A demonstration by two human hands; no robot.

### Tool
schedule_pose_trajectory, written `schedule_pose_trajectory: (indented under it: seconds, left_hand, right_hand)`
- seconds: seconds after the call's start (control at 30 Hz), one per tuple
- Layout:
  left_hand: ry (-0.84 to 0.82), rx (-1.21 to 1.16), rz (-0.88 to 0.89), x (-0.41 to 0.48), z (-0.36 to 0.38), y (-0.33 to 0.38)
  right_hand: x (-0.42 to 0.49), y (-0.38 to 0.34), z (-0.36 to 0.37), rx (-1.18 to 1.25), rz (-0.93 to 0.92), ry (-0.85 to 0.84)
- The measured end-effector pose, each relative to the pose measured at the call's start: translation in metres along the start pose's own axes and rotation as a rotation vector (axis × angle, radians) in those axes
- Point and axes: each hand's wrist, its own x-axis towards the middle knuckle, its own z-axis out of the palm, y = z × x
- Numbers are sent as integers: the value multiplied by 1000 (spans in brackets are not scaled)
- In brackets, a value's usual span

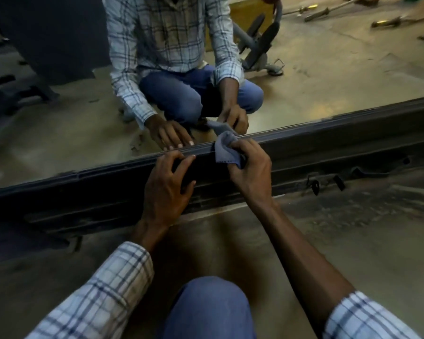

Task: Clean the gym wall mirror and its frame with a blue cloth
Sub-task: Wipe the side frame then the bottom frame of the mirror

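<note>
as the blue cloth (224, 152) looked limp, our right hand (252, 168) gripped it bunched, left hand (165, 187) resting open on the frame (328, 148).

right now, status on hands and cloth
Right hand grips blue cloth on frame top edge. Left hand braced on frame, fingers spread. Nothing seen blocking the edge.

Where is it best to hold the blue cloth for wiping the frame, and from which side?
Probably the bunched lower part of the blue cloth, from the right, as the right hand does: its free tip lies on the frame.
</note>
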Motion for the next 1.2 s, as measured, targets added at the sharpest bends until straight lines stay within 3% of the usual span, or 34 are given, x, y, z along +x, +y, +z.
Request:
schedule_pose_trajectory:
  seconds: [0.07, 0.1, 0.2, 0.23, 0.33, 0.47, 0.53, 0.63, 0.67, 0.77, 0.8, 0.9, 0.93, 1.07, 1.1, 1.2]
  left_hand:
    - [6, -20, 22, 4, 7, 4]
    - [12, -27, 23, 6, 10, 3]
    - [33, -44, 12, 11, 15, 0]
    - [36, -55, 21, 13, 15, 0]
    - [29, -100, 41, 19, 15, 4]
    - [16, -148, 43, 31, 16, 21]
    - [20, -150, 62, 35, 21, 33]
    - [79, -146, 68, 43, 33, 50]
    - [96, -142, 53, 45, 36, 54]
    - [96, -129, -8, 48, 38, 70]
    - [90, -124, -22, 49, 38, 74]
    - [67, -89, -69, 54, 36, 89]
    - [57, -81, -73, 57, 35, 93]
    - [24, -77, -99, 75, 37, 122]
    - [20, -74, -111, 79, 39, 130]
    - [24, -60, -141, 87, 46, 155]
  right_hand:
    - [-3, 0, -2, -2, 132, 154]
    - [-4, -1, -1, -14, 135, 152]
    - [-6, -6, -1, -87, -68, -128]
    - [0, -7, -4, -100, -77, -144]
    - [15, -8, -11, -67, 50, 36]
    - [16, -6, -13, -96, 81, 69]
    - [12, -1, -18, -129, 9, 9]
    - [10, 11, -34, -221, -180, -267]
    - [11, 18, -42, -225, -204, -266]
    - [16, 35, -65, -88, 18, 100]
    - [17, 38, -69, -77, 70, 150]
    - [15, 44, -83, -126, -99, -161]
    - [17, 49, -89, -119, -117, -170]
    - [31, 81, -129, 7, 176, 264]
    - [30, 86, -133, -13, 150, 220]
    - [24, 95, -141, -22, -22, -133]
